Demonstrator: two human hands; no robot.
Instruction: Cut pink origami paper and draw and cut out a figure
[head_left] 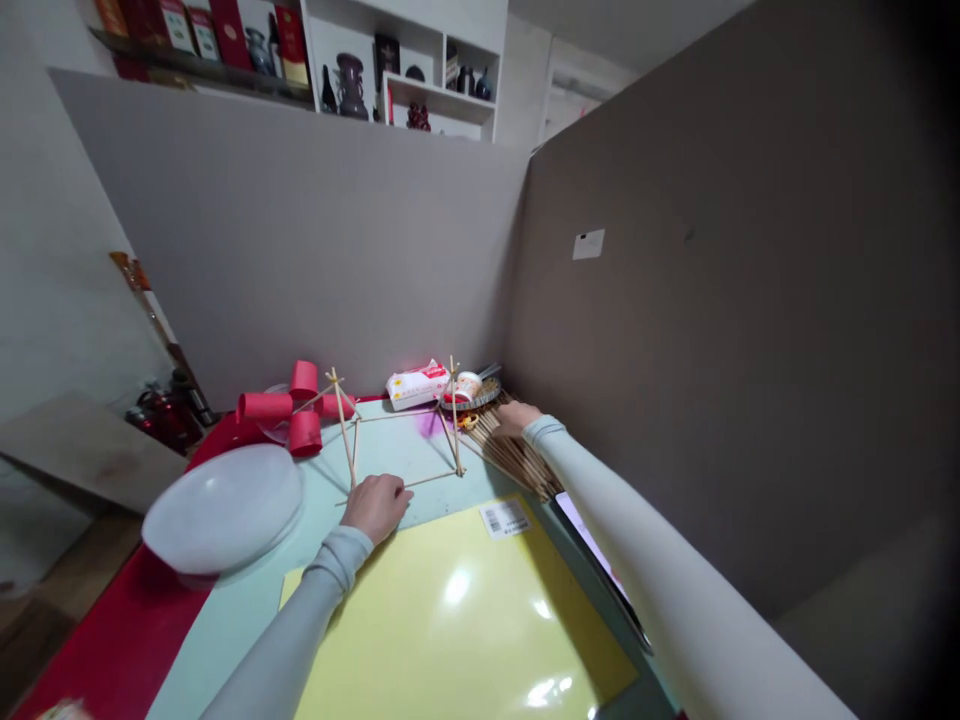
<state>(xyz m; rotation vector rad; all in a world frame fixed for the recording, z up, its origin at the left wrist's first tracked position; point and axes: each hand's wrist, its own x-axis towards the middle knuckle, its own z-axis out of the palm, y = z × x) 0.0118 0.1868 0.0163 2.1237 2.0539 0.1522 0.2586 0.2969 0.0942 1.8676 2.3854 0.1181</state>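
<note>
A frame of thin wooden sticks [346, 440] stands on the pale green tabletop, with a crossed upright at each side and long sticks joining them low down. At its near left corner my left hand [376, 505] is closed, fingers curled round the sticks. Farther off to the right, my right hand [516, 418] reaches down onto a bundle of loose wooden sticks [517, 458]. Its fingers are bent together over them; the fingertips are partly hidden. Small yellow rubber bands [469, 423] lie just left of that bundle.
A yellow sheet [450, 610] covers the near tabletop. To the left are a white oval lid-like piece [225, 510] and several red paper cups [305, 434]. Behind stand a tissue pack [417, 386] and a round tray [487, 393]. A phone-like device [592, 545] lies beneath my right forearm.
</note>
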